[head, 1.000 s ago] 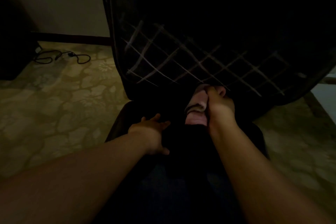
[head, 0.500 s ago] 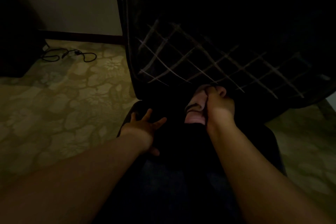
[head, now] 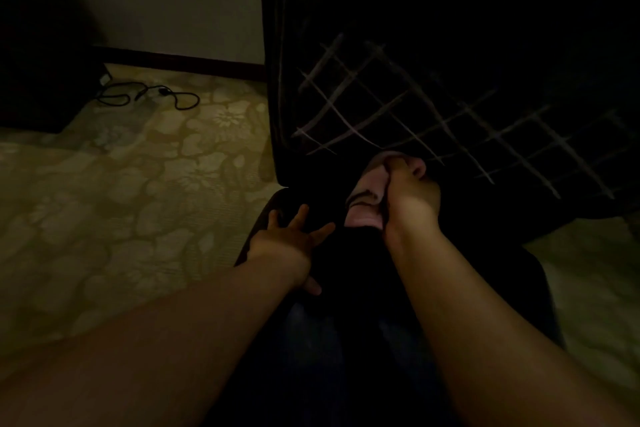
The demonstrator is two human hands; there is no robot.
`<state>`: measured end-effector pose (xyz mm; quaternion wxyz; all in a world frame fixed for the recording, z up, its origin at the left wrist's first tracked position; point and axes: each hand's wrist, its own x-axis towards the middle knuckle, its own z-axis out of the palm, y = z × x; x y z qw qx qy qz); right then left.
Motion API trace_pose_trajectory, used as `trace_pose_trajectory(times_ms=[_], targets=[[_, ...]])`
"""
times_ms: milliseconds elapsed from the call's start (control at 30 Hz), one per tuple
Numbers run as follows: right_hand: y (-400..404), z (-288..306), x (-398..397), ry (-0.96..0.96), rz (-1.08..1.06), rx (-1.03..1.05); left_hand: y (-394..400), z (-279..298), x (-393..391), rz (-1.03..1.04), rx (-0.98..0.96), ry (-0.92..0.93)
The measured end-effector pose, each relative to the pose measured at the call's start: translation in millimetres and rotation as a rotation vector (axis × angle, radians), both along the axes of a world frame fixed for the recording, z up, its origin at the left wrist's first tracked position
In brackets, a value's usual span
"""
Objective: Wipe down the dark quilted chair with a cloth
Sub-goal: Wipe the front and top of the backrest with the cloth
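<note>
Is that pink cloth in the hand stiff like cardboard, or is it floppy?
Probably floppy: the cloth is bunched and folded where the right hand grips it, and its lower end sags. It likely weighs little, since one hand holds it easily. It would probably drape over the chair rather than slide.

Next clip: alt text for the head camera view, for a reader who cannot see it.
In a dim room, the right hand grips a bunched pale cloth at the base of a dark quilted chair back, while the left hand rests open on the seat edge. A black cable lies on the patterned floor.
</note>
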<state>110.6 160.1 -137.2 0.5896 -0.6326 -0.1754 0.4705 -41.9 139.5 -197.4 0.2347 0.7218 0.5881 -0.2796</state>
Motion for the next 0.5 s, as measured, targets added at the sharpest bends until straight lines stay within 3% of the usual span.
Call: trace_pose_trajectory(times_ms=[133,233,367,500], targets=[[3,-20,2,0.101,0.022,-0.136,0,-1,-2,0.005,0.004,-0.026],[5,-23,-2,-0.012,0.026,-0.146,-3,-2,-3,0.000,0.026,-0.050],[3,-10,-15,-0.126,0.007,-0.009,-4,-1,-5,-0.010,0.042,-0.074],[8,-13,-19,-0.009,0.017,-0.067,-5,-2,-5,-0.006,0.038,-0.074]])
